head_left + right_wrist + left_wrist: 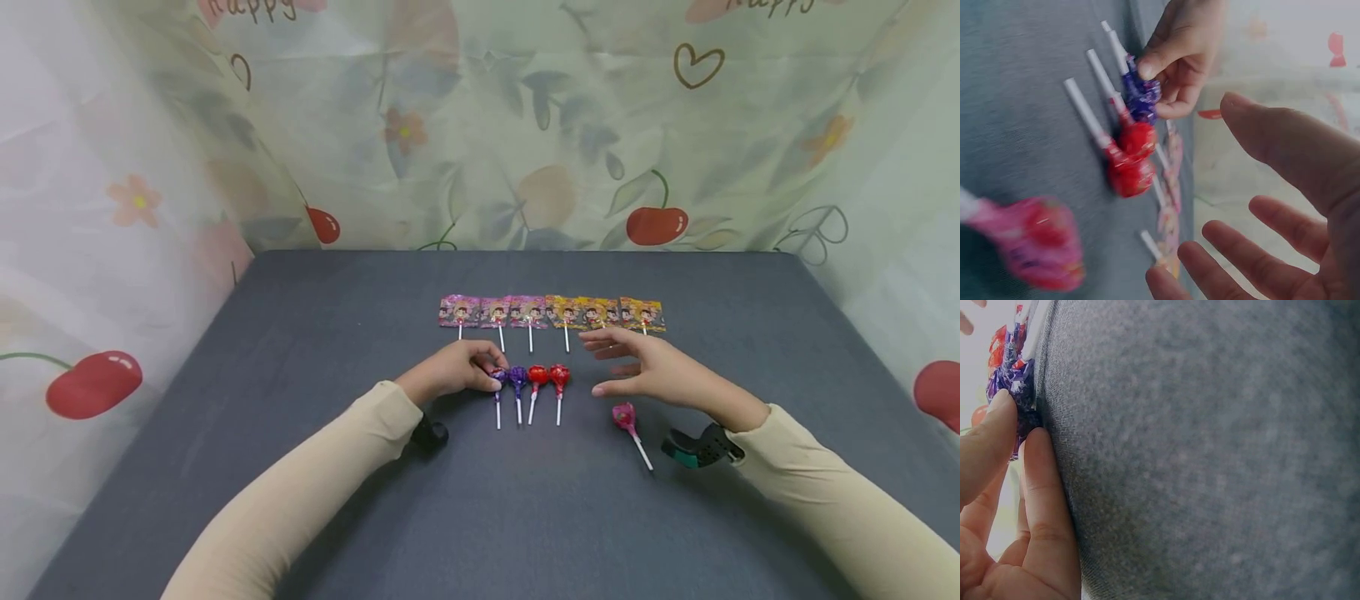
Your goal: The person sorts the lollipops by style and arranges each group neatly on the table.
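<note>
In the head view my left hand (455,367) pinches the head of a purple-wrapped lollipop (501,373), leftmost in a short row on the table. Thumb and fingers close on its wrapper in the left wrist view too. Beside it lie a second purple lollipop (517,377) and two red lollipops (537,375), sticks toward me. My right hand (651,367) hovers with fingers spread, holding nothing, to the right of the row. Just below that hand in the head view lies a pink lollipop (624,416), its stick slanting down to the right.
Behind the row, flat-packed lollipops lie side by side: several in pink wrappers (494,312) on the left, several in yellow wrappers (599,312) on the right. The dark grey table (360,317) ends at a printed curtain (480,167) at the back and sides.
</note>
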`<state>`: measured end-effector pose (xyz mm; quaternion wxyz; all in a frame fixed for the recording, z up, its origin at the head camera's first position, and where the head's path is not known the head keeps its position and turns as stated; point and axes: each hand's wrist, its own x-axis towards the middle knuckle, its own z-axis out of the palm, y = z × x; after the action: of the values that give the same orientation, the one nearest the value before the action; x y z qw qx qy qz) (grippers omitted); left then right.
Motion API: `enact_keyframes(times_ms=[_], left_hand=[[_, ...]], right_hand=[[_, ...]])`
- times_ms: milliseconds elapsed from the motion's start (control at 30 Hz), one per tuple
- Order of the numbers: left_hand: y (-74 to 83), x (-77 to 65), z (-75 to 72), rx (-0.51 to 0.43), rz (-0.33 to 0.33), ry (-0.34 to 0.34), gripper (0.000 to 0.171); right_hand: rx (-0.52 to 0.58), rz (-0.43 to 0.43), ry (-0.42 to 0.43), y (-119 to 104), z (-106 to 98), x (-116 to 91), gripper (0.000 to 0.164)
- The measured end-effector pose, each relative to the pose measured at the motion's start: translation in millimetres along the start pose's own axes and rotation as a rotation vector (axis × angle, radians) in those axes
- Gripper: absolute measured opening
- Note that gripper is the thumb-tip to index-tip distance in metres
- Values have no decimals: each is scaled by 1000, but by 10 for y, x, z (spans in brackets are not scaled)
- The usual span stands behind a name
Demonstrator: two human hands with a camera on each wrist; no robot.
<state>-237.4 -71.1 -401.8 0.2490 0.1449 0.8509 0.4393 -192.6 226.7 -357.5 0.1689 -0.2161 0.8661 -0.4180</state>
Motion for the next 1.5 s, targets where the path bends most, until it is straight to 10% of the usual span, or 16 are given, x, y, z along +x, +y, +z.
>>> enact_keyframes(times_ms=[1100,1500], left_hand=[[9,-6,-10,6,-17,6,22],[-10,1,5,1,-19,4,23]], right_hand=[[-108,71,-136,392,57,-255,38],[-130,180,-18,162,-4,-115,38]])
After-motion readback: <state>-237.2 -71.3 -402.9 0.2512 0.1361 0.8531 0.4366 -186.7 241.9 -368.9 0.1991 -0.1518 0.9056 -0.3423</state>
